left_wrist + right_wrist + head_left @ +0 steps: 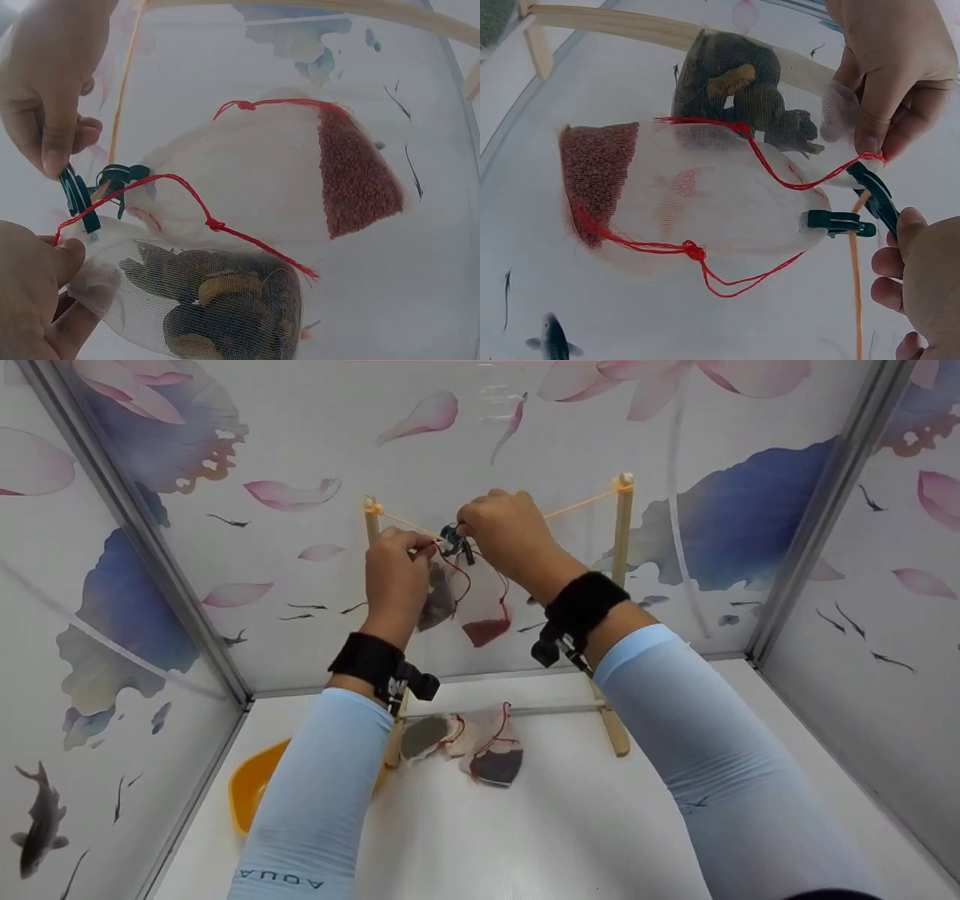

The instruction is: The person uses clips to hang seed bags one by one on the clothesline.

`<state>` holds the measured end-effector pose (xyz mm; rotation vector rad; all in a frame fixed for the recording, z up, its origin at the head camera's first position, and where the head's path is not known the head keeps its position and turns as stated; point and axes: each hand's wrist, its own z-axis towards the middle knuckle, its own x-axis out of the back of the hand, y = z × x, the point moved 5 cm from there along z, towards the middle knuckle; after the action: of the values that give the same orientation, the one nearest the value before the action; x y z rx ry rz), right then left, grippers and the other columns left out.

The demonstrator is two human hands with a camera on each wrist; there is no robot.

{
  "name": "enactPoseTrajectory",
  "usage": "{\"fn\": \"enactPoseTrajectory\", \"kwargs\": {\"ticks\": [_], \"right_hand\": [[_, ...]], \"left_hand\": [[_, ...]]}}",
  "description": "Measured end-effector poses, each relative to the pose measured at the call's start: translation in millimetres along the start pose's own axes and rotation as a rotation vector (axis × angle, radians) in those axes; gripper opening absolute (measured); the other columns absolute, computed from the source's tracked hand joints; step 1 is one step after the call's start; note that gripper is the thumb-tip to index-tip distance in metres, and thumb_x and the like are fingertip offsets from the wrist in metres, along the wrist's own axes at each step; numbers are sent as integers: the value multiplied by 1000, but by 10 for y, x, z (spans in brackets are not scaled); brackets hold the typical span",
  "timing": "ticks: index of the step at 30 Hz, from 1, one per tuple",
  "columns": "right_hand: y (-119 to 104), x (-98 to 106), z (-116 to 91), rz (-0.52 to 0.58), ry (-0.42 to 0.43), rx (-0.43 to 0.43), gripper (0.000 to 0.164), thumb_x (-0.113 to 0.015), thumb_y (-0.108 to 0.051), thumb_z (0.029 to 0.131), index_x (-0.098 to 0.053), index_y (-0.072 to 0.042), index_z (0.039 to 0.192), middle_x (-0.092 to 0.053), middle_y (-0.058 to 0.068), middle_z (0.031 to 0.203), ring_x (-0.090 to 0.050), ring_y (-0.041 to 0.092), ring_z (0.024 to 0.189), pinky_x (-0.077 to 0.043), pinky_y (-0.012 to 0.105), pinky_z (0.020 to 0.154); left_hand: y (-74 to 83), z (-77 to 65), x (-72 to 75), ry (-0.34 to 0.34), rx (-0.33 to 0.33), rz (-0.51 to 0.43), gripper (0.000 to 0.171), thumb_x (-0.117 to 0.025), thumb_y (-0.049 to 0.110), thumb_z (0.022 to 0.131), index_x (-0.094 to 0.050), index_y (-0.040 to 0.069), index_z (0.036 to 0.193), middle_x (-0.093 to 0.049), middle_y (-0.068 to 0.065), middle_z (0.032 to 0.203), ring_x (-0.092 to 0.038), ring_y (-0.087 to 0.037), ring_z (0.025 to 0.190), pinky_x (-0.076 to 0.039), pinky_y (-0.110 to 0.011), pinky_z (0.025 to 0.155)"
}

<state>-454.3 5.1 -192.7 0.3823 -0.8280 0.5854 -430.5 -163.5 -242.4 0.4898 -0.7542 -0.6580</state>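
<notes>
The left hand (396,577) pinches the neck of the dark-filled mesh bag (731,82) beside the orange line (856,300); the right hand (514,540) pinches a green clip (877,196) there. Ideally, it bites mesh and line together, clear of the red cord (215,224).

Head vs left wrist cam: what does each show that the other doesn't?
Head only: the yellow basket, the pale-blue sleeves, and a grey-green bag and a charcoal bag lying on the white table.

Left wrist only: separate grains in the red-filled bag, and tan pieces inside the dark-filled bag.

Both: those two bags, the left hand pinching the dark-filled one near its top, the right hand gripping a green clip, red drawstrings and the orange cord.
</notes>
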Motion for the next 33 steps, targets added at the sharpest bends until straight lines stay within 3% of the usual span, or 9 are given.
{"fn": "enactPoseTrajectory", "kwargs": {"ticks": [5, 12, 18, 21, 26, 29, 33], "right_hand": [[26, -37, -71, -28, -45, -13, 24, -71, -26, 114, -84, -13, 129, -85, 10, 119, -75, 37, 108, -60, 60, 83], [42, -121, -192, -13, -148, 5, 44, -70, -32, 115, -69, -17, 156, -79, 11, 135, -69, 37, 121, -59, 61, 94], [70, -86, -433, 96, -53, -11, 41, -71, -35, 114, -73, -16, 150, -75, 10, 133, -66, 34, 121, -56, 56, 95], [112, -72, -660, 177, 19, -23, 35, -71, -35, 114, -77, -14, 142, -76, 10, 128, -67, 33, 120, -55, 54, 95], [248, -162, -1159, 290, 85, -46, 30, -70, -33, 115, -81, -9, 130, -79, 11, 119, -71, 33, 112, -59, 51, 96], [365, -294, -1497, 333, 102, -87, 30, -71, -33, 115, -82, -9, 128, -79, 12, 118, -73, 34, 113, -62, 50, 100], [477, -568, -2033, 367, 68, -165, 29, -72, -33, 114, -81, -10, 129, -80, 12, 124, -74, 35, 121, -62, 53, 107]], "left_hand": [[61, -49, -68, -28, -21, -11, 15, -77, 12, 109, -88, 9, 119, -77, -9, 116, -77, -22, 109, -67, -35, 93], [-32, -168, -105, -48, -42, -27, 14, -75, 10, 110, -87, 6, 117, -74, -10, 114, -75, -23, 105, -65, -35, 89], [-154, -333, -164, -31, -46, -101, 15, -75, 13, 111, -85, 4, 119, -75, -12, 116, -77, -26, 109, -65, -37, 95], [-217, -469, -175, -16, -29, -145, 19, -74, 16, 111, -84, 4, 124, -76, -13, 120, -78, -27, 113, -67, -40, 97], [-413, -820, -197, -20, 25, -171, 21, -74, 16, 110, -83, 3, 124, -74, -13, 122, -74, -28, 120, -68, -46, 101], [-582, -1063, -232, -70, 55, -151, 21, -75, 16, 109, -84, 4, 124, -72, -14, 123, -70, -30, 122, -64, -47, 108], [-852, -1440, -249, -164, 100, -47, 22, -77, 20, 109, -84, 7, 124, -73, -15, 125, -66, -35, 126, -56, -54, 113]]}}
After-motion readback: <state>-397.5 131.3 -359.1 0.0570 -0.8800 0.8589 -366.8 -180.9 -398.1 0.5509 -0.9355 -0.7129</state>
